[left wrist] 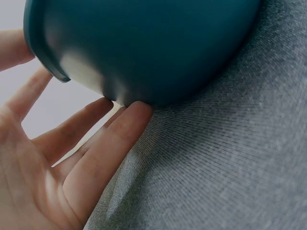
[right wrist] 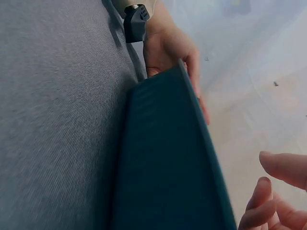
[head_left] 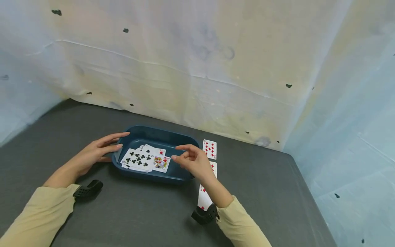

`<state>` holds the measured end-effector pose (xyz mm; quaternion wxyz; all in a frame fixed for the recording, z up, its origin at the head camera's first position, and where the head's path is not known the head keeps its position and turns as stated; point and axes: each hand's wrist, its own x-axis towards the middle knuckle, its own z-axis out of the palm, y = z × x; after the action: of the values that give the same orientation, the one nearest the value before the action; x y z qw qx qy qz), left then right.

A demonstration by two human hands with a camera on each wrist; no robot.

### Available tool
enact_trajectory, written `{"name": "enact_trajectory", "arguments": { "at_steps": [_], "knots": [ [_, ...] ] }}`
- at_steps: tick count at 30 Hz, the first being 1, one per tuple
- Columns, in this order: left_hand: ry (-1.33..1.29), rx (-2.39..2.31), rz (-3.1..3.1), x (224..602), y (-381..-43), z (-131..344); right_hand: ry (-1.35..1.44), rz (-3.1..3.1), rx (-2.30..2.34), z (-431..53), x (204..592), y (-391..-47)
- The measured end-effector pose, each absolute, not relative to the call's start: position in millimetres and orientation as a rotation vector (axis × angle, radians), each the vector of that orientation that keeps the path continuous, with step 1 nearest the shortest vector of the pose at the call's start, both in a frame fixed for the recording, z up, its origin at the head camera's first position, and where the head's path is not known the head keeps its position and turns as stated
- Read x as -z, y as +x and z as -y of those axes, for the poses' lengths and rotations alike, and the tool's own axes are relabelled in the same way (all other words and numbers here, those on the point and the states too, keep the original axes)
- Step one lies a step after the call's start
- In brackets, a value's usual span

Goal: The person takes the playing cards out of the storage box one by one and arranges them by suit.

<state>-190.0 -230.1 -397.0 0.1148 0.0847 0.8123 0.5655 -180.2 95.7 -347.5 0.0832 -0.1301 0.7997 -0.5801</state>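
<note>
A dark blue tray (head_left: 172, 176) with rounded corners lies on the grey surface, holding a loose pile of playing cards. On top of the pile is a clubs card (head_left: 138, 160); a face card (head_left: 161, 164) lies beside it, and a spades card is partly covered. My left hand (head_left: 87, 154) holds the tray's left end, its thumb over the rim and other fingers (left wrist: 129, 122) against the outer wall. Over the tray's right end hovers my right hand (head_left: 195, 163), thumb and index finger apart, nothing between them, the other fingers loosely bent.
Just right of the tray, red diamond cards (head_left: 210, 149) lie face up in a column, the nearer ones partly covered by my right hand and wrist. A pale fabric curtain (head_left: 185, 68) hangs behind the grey table (head_left: 139, 212) and along its sides.
</note>
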Motion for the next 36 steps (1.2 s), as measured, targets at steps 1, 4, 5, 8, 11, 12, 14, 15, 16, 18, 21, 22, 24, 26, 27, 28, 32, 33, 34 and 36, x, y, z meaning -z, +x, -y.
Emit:
{"name": "enact_trajectory", "arguments": {
  "at_steps": [1,4,5,8,11,12,14,15,16,18,21,22,24,26,27,28,32,33,34,36],
  "knots": [
    [0.249,-1.660,-2.380,397.1,-190.1,229.4,-0.388,-2.384,1.731,-92.0,348.3,-182.6],
    [0.255,-1.672,-2.371,397.5,-190.6,227.1,-0.387,-2.394,1.708,-81.6,351.7,-190.7],
    [0.260,-1.676,-2.368,397.7,-190.8,226.3,-0.379,-2.397,1.696,-78.4,352.7,-193.1],
    [0.268,-1.678,-2.362,398.4,-192.8,223.2,-0.353,-2.409,1.652,-71.4,356.3,-198.7],
    [0.265,-1.669,-2.367,399.2,-194.4,220.7,-0.326,-2.418,1.597,-66.4,359.5,-202.1],
    [0.262,-1.666,-2.368,399.3,-194.7,220.1,-0.323,-2.425,1.572,-65.2,360.6,-203.1],
    [0.255,-1.659,-2.367,399.2,-195.1,219.0,-0.320,-2.444,1.519,-63.2,362.7,-204.7],
    [0.252,-1.656,-2.366,399.1,-195.3,218.6,-0.318,-2.462,1.480,-62.3,363.7,-205.6],
    [0.249,-1.652,-2.367,399.0,-195.3,218.3,-0.321,-2.484,1.433,-61.6,364.7,-206.4],
    [0.244,-1.648,-2.366,398.6,-195.2,217.9,-0.329,-2.530,1.334,-60.0,366.3,-207.6],
    [0.244,-1.649,-2.363,398.3,-195.2,217.9,-0.358,-2.603,1.170,-57.9,369.4,-209.0],
    [0.246,-1.651,-2.360,398.3,-195.2,218.0,-0.375,-2.628,1.116,-57.2,370.4,-209.3],
    [0.249,-1.655,-2.356,398.5,-195.2,218.2,-0.409,-2.676,1.000,-55.5,371.9,-209.1],
    [0.251,-1.658,-2.353,398.7,-195.3,218.3,-0.451,-2.738,0.868,-53.8,372.8,-208.4],
    [0.252,-1.658,-2.353,398.9,-195.2,218.2,-0.464,-2.765,0.803,-53.0,373.0,-207.9],
    [0.253,-1.659,-2.353,399.2,-195.2,218.1,-0.467,-2.786,0.746,-52.1,372.6,-207.2],
    [0.250,-1.662,-2.352,399.7,-194.0,217.6,-0.408,-2.807,0.672,-50.9,370.8,-204.6],
    [0.250,-1.661,-2.354,399.6,-193.6,217.6,-0.377,-2.797,0.705,-51.2,370.3,-204.0],
    [0.250,-1.660,-2.357,399.6,-193.2,217.9,-0.356,-2.790,0.744,-52.1,369.8,-203.6],
    [0.246,-1.659,-2.359,399.1,-192.4,218.4,-0.338,-2.782,0.831,-54.4,369.1,-203.1]
  ]
}}
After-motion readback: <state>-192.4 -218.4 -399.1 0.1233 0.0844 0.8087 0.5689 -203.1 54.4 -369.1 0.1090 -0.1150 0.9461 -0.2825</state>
